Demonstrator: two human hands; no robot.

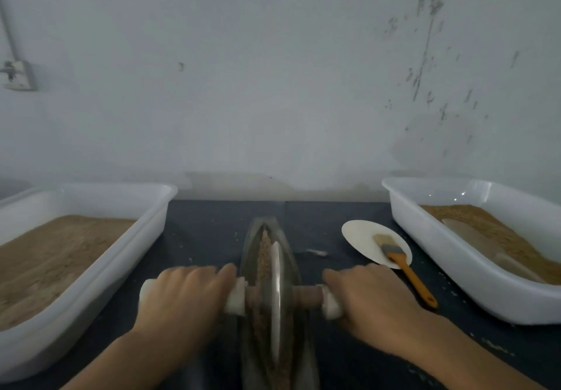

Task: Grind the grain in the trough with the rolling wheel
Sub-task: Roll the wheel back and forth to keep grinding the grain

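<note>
A long, boat-shaped metal trough [258, 235] lies on the dark table, pointing away from me. Brown grain [264, 253] fills its groove. A thin metal rolling wheel [276, 295] stands upright in the groove on a wooden axle [306, 296] with white-wrapped ends. My left hand [185, 295] grips the left handle. My right hand [370, 298] grips the right handle. The hands look blurred by motion.
A white tub [145, 235] of brown grain sits on the left. Another white tub [431, 238] with grain and a scoop stands on the right. A white paper disc [361, 235] carries an orange-handled brush [406, 271]. The wall rises right behind the table.
</note>
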